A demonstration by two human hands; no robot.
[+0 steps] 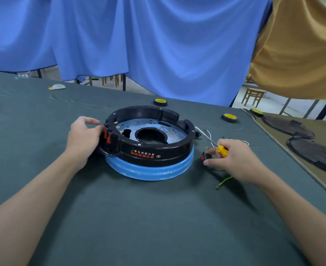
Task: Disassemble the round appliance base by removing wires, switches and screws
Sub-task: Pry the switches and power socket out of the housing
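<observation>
A round black appliance base with a blue lower band and a metal inner plate stands in the middle of the table. Red rocker switches sit in its left wall. My left hand grips that left wall, fingers curled over the switches. My right hand holds a yellow-handled screwdriver to the right of the base, its shaft pointing up and left. A loose red switch lies at my right fingertips; whether they touch it I cannot tell.
A yellow-green wire lies below my right hand, white wires beyond it. Yellow-black wheels sit at the far edge. Black round covers lie on an olive cloth at right. Blue and tan cloths hang behind.
</observation>
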